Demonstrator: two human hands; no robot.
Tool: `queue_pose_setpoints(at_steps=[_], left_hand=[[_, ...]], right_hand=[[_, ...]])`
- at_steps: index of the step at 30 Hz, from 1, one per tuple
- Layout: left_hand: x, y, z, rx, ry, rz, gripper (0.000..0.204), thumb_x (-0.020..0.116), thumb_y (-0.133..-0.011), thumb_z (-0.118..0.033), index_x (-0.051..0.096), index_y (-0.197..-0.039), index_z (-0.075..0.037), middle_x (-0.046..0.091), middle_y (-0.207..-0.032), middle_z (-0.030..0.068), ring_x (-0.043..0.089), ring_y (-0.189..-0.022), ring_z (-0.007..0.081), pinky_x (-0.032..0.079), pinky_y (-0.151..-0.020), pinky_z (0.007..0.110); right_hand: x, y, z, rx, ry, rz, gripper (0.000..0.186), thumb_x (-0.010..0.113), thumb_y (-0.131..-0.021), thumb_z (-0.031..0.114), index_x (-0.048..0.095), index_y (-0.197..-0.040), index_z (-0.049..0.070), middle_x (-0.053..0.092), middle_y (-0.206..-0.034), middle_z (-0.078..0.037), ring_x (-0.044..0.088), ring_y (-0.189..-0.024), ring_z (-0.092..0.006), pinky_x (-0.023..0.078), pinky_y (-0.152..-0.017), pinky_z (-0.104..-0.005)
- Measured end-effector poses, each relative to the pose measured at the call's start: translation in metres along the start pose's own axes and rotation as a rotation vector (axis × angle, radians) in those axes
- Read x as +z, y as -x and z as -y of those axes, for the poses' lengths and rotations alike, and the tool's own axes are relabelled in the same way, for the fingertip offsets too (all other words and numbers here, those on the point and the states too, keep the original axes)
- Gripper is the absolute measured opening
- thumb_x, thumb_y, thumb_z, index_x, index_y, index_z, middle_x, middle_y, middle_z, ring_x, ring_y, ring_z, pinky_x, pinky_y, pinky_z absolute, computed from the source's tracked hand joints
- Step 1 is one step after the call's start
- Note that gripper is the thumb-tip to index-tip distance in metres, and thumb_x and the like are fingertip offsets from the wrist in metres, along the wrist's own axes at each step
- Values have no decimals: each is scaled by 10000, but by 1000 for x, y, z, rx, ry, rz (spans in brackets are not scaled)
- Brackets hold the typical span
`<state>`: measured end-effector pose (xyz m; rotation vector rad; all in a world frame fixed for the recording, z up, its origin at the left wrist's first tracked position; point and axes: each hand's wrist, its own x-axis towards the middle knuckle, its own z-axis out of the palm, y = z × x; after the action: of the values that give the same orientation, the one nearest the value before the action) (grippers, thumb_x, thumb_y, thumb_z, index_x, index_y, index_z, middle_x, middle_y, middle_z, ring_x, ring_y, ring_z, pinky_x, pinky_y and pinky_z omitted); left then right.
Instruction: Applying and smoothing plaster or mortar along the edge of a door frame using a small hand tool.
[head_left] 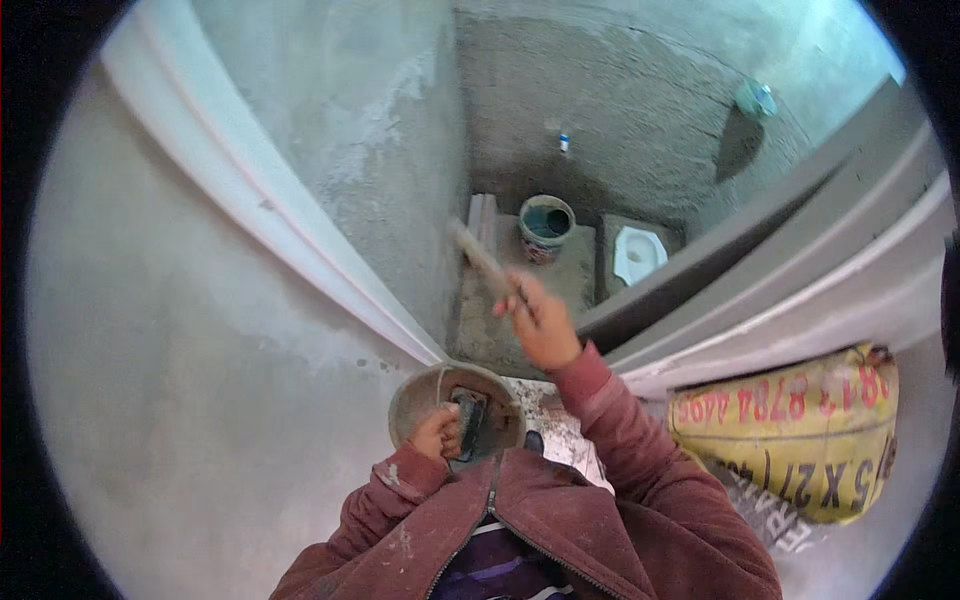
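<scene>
My right hand reaches forward through the doorway, its fingers closed around a long, narrow, pale tool. The tool is smeared by motion, so its exact kind is unclear; its far end points toward the left wall. Close to my body, my left hand is closed at the left side of a round grey bucket. In its grip is a dark, rectangular, block-like tool, over the bucket's opening. The fingers hide part of that tool.
Pale door-frame strips flank the opening. Beyond it stand a second bucket with liquid and a white squat toilet. A bluish container hangs on the rough wall. A printed yellow sack lies at right.
</scene>
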<state>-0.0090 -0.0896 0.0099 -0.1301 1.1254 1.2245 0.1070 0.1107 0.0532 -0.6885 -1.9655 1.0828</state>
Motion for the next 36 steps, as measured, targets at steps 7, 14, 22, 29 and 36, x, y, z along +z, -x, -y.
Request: queue_pose_setpoints(at_steps=[7,14,22,29,36], left_hand=[[-38,16,24,14,87,-28,281,542,-813,-237,382,-591,-177,302,-511,-57,267,-407,75,196,-391,244],[-54,28,28,83,165,16,293,503,-844,-268,398,-580,-192,313,-492,-79,273,-400,70,213,-392,229],[-51,33,10,323,118,-158,245,514,-804,-268,395,-605,-189,303,-502,-72,276,-414,59,207,-391,218],[-38,13,-30,130,209,38,118,496,-792,-244,435,-726,-168,252,-508,-92,225,-399,45,196,-405,218],[-26,9,-40,189,195,14,187,501,-799,-218,389,-659,-162,253,-498,-80,205,-378,53,166,-378,220]], right_hand=[[69,-122,48,38,-780,-648,194,425,-867,93,480,-1039,21,586,-793,-44,507,-634,-130,427,-593,-284],[192,-82,-15,403,-459,186,206,471,-830,142,619,-900,16,530,-617,-14,444,-488,-120,369,-475,-259],[35,32,-22,422,120,751,195,524,-764,196,623,-751,28,559,-565,-70,537,-512,-181,409,-479,-329],[131,107,-55,-86,894,1088,184,513,-715,192,662,-720,84,630,-683,-121,628,-636,-280,500,-566,-404],[67,83,-34,-14,685,831,150,522,-699,187,653,-725,119,616,-669,-137,614,-605,-302,484,-515,-402]])
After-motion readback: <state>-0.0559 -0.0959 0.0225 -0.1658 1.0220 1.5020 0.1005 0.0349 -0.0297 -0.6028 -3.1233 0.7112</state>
